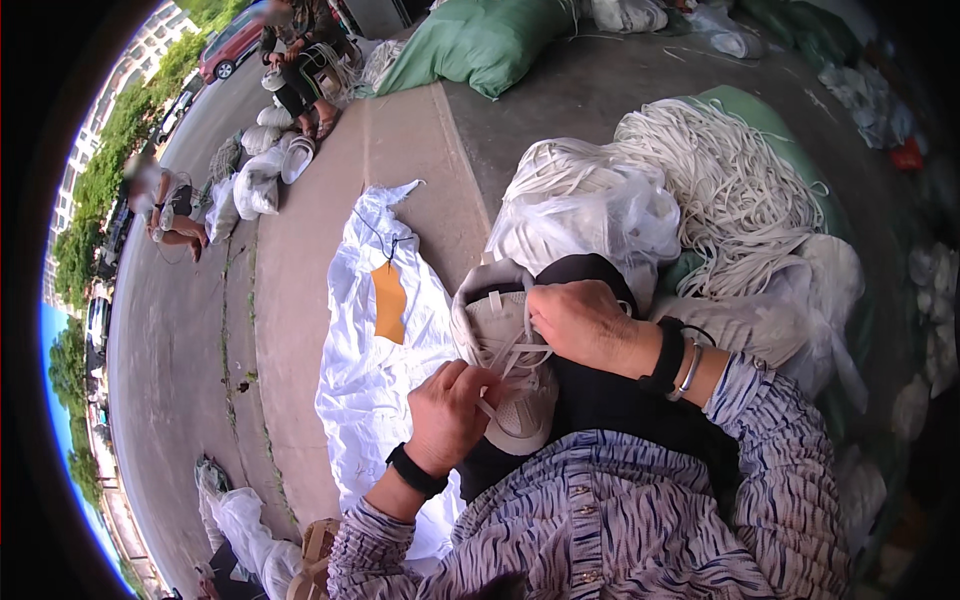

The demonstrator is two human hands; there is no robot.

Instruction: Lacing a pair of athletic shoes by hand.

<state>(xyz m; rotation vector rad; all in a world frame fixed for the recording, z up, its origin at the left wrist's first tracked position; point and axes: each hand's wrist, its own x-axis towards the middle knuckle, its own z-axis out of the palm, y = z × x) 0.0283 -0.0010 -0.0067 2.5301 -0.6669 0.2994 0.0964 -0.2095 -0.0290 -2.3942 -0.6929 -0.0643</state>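
Observation:
A beige lace-up sneaker (525, 418) rests on my dark-clad lap, its collar pointing away from me and its toe toward me. Pale flat shoelaces run across its tongue. My left hand (446, 412) is closed in a pinch on a shoelace by the toe side. Up at the right eyelet row, my right hand (583, 322) is also closed, gripping the shoelace near the collar. Its fingertips partly hide the eyelets there. Both wrists wear black bands, and the right one has a metal bangle too.
A white plastic sack (352, 390) with an orange tag (389, 304) lies to the left. At the right are a heap of pale shoelaces (715, 185) and a clear bag (590, 205). A green sack (480, 45) lies beyond. Two people sit at far left near bags (258, 190).

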